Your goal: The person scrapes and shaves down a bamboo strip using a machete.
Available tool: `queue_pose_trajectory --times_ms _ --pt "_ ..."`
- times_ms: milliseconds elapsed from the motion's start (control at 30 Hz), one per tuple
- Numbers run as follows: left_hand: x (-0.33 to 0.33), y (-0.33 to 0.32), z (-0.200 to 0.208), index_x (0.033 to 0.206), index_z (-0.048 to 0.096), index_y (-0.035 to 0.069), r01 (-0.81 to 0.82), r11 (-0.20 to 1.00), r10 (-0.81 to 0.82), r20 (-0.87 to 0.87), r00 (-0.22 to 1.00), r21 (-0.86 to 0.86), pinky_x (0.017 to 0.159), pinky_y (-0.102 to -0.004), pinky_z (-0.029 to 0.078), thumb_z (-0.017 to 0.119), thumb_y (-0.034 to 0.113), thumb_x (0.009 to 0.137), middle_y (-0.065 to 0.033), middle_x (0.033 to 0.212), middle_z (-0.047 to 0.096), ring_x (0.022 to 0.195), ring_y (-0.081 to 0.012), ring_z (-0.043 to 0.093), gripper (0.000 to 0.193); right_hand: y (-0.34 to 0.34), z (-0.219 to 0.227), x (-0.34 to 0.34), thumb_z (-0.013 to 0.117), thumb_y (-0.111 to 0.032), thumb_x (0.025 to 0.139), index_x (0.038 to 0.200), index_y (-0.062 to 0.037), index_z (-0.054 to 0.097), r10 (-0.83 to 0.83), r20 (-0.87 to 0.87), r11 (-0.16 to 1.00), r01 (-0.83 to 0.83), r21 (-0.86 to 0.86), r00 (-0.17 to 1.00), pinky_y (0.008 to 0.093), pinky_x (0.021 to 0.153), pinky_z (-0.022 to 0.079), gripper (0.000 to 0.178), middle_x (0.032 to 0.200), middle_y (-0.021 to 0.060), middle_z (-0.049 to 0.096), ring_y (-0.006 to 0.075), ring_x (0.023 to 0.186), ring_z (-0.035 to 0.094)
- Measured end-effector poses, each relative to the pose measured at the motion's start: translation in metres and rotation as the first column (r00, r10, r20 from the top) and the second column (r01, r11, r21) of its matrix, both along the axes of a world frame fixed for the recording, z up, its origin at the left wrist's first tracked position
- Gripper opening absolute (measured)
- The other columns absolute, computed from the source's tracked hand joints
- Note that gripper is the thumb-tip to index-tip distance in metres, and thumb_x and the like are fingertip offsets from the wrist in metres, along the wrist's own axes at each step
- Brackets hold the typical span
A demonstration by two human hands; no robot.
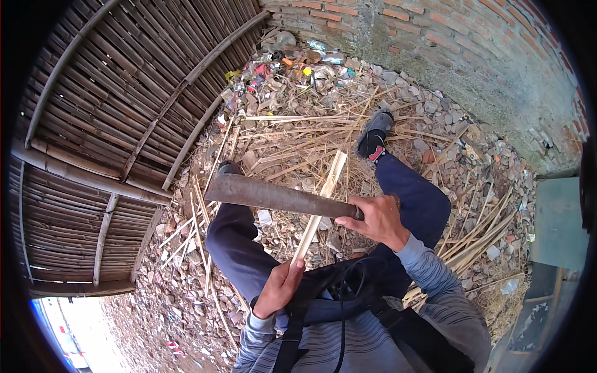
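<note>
My right hand (377, 219) is closed round the handle of a machete (273, 195), whose broad, dark, worn blade points left across my lap. In my left hand (281, 287) is the near end of a pale split bamboo strip (333, 174), slanting up and away to the right between my knees. The blade crosses over the middle of the strip; whether the two touch I cannot tell. My fingers hide the strip's lower end and most of the machete's handle.
Loose bamboo strips lie beyond my feet (298, 118), by my left leg (202, 230) and in a pile at right (482, 233). Rubble and litter (311, 68) cover the ground. A bamboo wall (143, 81) rises at left, a brick wall (448, 68) at the far right.
</note>
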State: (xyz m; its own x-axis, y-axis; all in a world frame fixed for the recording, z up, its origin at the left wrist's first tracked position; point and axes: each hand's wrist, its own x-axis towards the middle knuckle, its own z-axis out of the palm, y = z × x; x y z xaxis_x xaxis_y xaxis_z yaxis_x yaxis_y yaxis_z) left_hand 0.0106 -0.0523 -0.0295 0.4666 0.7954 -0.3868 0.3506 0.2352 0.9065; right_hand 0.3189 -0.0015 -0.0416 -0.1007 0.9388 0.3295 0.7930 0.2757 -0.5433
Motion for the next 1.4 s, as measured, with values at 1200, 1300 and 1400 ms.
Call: queue_pose_trajectory --times_ms 1200,1300,1400 --pt "-0.008 0.002 -0.012 0.081 0.05 0.004 -0.067 0.981 0.087 0.108 0.99 -0.181 0.052 -0.0304 0.031 0.045 0.036 0.116 0.0044 0.064 0.039 0.057 -0.0079 0.035 0.048 0.013 -0.012 -0.019 0.063 -0.072 0.094 0.099 -0.0059 0.08 0.083 -0.068 0.98 -0.094 -0.176 0.994 0.044 0.052 0.05 0.069 0.055 0.0115 0.062 0.0301 0.049 0.065" --pt "-0.004 0.003 -0.008 0.081 0.05 0.004 -0.074 0.989 0.083 0.067 0.994 -0.127 0.052 -0.0306 0.032 0.045 0.036 0.116 0.0041 0.064 0.039 0.057 -0.008 0.035 0.048 0.019 -0.019 -0.011 0.065 -0.071 0.093 0.099 -0.0058 0.08 0.024 -0.046 0.986 -0.031 -0.162 0.999 0.0445 0.053 0.051 0.067 0.056 0.0121 0.063 0.0316 0.051 0.066" --pt "-0.007 0.003 -0.009 0.081 0.05 0.003 -0.102 0.985 0.109 0.046 0.993 -0.141 0.052 -0.0308 0.032 0.045 0.035 0.116 0.0037 0.064 0.039 0.057 -0.0082 0.035 0.048 0.018 -0.017 -0.016 0.067 -0.069 0.092 0.098 -0.0064 0.08 0.005 -0.007 0.999 -0.005 -0.035 1.0 0.0439 0.053 0.051 0.064 0.057 0.0122 0.065 0.0317 0.053 0.067"
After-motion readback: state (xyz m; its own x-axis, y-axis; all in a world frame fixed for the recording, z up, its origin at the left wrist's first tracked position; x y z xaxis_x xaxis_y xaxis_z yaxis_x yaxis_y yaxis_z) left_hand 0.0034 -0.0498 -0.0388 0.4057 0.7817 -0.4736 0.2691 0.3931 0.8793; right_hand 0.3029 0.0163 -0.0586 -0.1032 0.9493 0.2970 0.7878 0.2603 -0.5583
